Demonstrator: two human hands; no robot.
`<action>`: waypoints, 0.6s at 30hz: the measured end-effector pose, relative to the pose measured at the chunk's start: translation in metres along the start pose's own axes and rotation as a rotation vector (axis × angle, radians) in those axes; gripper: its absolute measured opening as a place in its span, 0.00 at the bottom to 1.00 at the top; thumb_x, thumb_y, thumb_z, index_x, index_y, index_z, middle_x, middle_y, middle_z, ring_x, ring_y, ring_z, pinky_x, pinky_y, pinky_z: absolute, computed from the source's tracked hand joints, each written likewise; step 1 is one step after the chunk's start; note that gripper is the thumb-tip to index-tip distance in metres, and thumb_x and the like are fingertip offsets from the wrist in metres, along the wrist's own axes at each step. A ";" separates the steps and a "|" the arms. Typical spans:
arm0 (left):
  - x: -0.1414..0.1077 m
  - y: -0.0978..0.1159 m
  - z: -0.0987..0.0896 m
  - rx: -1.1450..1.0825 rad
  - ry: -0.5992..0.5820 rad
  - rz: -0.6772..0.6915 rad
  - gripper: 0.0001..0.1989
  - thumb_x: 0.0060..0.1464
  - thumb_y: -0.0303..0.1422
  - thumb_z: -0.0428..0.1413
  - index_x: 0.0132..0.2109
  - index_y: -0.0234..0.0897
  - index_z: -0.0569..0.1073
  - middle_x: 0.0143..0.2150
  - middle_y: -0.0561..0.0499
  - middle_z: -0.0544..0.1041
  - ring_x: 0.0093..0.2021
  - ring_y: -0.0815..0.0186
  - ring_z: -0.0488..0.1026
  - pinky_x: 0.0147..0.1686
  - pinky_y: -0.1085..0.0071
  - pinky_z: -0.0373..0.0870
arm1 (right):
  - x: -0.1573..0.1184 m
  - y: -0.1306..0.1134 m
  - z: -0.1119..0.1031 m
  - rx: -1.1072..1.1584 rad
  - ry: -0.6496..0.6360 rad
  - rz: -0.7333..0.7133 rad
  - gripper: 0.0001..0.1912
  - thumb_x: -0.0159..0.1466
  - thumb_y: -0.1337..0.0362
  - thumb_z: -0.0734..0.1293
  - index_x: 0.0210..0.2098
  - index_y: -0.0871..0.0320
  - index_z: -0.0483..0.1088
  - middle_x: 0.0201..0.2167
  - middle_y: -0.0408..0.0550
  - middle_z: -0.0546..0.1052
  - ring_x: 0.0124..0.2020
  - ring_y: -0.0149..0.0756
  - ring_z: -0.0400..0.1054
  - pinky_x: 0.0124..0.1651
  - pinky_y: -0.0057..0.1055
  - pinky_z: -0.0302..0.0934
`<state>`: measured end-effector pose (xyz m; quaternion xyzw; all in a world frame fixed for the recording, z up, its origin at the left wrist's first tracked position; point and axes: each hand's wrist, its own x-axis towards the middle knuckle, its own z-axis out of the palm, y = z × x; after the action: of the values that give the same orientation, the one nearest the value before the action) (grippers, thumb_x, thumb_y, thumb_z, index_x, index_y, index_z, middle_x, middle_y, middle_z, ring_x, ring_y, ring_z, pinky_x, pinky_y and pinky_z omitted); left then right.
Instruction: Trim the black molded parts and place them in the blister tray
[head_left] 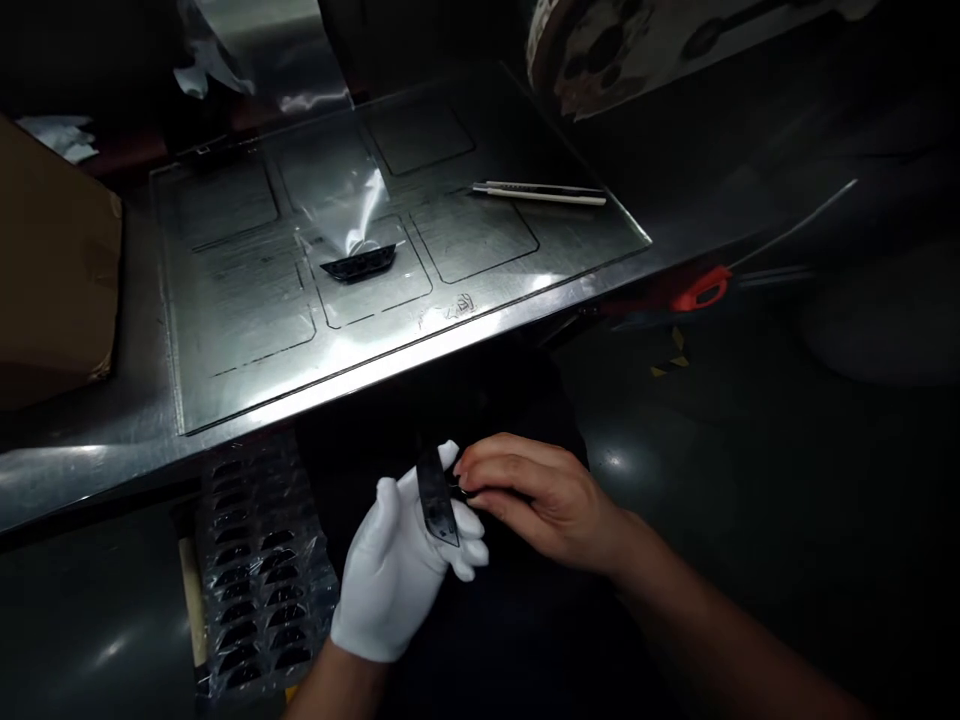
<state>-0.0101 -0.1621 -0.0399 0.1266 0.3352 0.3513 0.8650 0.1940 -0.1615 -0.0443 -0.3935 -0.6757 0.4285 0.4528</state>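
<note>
My left hand (401,560), in a white glove, is closed round a flat black trapezoid-shaped part (437,497), its long face turned up. Bare and pinched, my right hand (536,495) meets the part's right side with its fingertips; whatever lies between them is too small to name. A similar black part (361,263) rests on the metal-topped table, with clear film (365,215) rising behind it. Below the table edge, at the lower left, a clear plastic tray (259,560) carries several more black parts in rows.
A cardboard box (56,265) stands at the table's left. Two slim pen-like tools (540,193) lie on the clear sheet (262,390) covering the tabletop. A red-handled tool (701,290) juts out beyond the right edge. A round-ended machine part (592,55) sits at the back.
</note>
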 end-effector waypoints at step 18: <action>-0.002 -0.005 -0.015 0.731 0.203 0.185 0.23 0.52 0.32 0.72 0.55 0.37 0.81 0.50 0.45 0.85 0.46 0.55 0.83 0.47 0.65 0.81 | -0.016 0.007 0.019 -0.019 0.046 0.354 0.11 0.70 0.56 0.69 0.39 0.58 0.75 0.32 0.45 0.75 0.31 0.31 0.68 0.36 0.29 0.63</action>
<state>-0.0187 -0.1675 -0.0528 0.4208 0.5095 0.2961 0.6897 0.1817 -0.1780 -0.0596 -0.5201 -0.5896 0.4859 0.3817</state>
